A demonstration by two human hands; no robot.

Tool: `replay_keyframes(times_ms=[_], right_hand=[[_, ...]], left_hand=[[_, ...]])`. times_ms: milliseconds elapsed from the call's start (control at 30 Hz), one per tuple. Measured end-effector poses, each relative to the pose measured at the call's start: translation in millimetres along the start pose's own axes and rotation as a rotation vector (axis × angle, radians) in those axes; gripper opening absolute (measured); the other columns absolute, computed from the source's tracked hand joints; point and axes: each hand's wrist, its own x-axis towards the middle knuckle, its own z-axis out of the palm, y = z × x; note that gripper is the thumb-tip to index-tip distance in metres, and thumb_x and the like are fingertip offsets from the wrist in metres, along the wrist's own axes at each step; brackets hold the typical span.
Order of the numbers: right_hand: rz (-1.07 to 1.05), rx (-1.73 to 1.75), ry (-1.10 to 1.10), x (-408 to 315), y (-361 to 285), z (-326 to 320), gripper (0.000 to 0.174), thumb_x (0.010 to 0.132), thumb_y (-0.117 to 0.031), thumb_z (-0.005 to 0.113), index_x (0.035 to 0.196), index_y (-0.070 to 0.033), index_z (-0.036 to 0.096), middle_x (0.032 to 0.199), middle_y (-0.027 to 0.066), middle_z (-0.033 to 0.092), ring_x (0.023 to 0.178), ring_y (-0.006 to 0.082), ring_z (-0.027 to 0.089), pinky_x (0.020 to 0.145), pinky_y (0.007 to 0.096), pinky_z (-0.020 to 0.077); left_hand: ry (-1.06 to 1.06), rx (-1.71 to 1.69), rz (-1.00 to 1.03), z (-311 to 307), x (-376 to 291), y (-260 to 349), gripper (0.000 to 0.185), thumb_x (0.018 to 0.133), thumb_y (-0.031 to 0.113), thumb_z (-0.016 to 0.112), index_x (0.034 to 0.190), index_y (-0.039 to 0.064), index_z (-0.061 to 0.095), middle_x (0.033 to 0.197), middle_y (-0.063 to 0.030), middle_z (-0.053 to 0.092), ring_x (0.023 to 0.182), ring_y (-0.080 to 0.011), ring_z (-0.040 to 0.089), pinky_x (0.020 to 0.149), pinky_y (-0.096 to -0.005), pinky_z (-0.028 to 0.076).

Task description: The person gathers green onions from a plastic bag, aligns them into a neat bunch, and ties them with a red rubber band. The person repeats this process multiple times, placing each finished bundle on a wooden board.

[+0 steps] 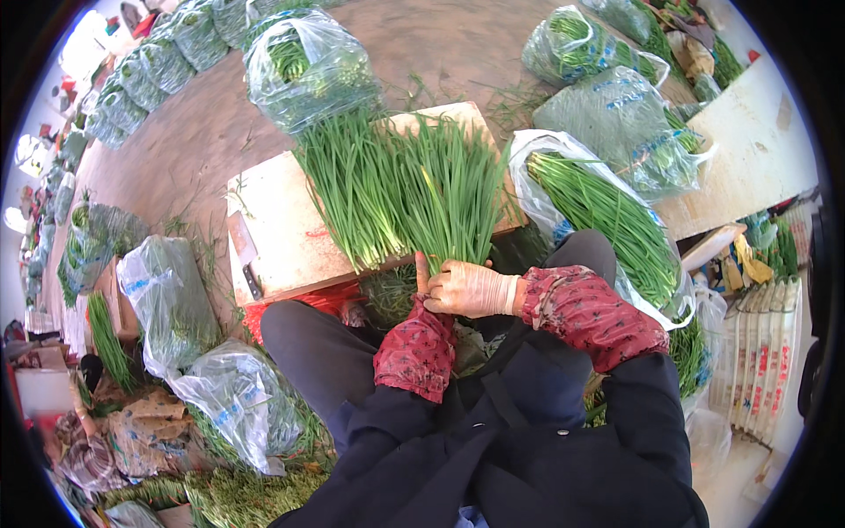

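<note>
Both my hands close on the cut end of a bunch of green garlic chives (449,191) at the near edge of a low wooden board (297,231). My right hand (465,288), in a pale thin glove, wraps the stems from the front and right. My left hand (422,274) is mostly hidden behind it, with one finger pointing up beside the stems. Another bunch of chives (360,198) lies just left on the board. A cleaver (244,247) with a black handle rests at the board's left end. Red ties (304,303) hang or lie below the board's near edge.
A bagged chive bundle (307,72) stands beyond the board. At the right, an open plastic bag of chives (607,224) lies by my knee, near more filled bags (617,125). Filled bags (171,303) also lie left. Stacked white foam boxes (756,356) stand at the far right.
</note>
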Motion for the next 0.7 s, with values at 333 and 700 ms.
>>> replay_keyframes(times_ms=[333, 700], right_hand=[[0.769, 0.251, 0.599, -53, -21, -23, 0.027, 0.098, -0.037, 0.073, 0.091, -0.012, 0.076, 0.083, 0.0036, 0.075, 0.085, 0.0292, 0.075, 0.085, 0.0480, 0.0563], [1.232, 1.487, 0.536, -53, 1, 36, 0.084, 0.098, -0.068, 0.072, 0.143, 0.003, 0.066, 0.136, 0.0164, 0.073, 0.122, 0.0265, 0.069, 0.104, 0.0418, 0.0534]], left_hand=[[-0.512, -0.817, -0.618, -42, 34, 11, 0.087, 0.103, 0.070, 0.057, 0.161, 0.006, 0.049, 0.150, -0.0189, 0.065, 0.132, -0.0396, 0.067, 0.117, -0.0546, 0.053], [-0.453, -0.566, -0.689, -51, 39, 9, 0.064, 0.101, 0.041, 0.073, 0.150, 0.003, 0.058, 0.137, -0.0186, 0.073, 0.120, -0.0374, 0.073, 0.106, -0.0552, 0.060]])
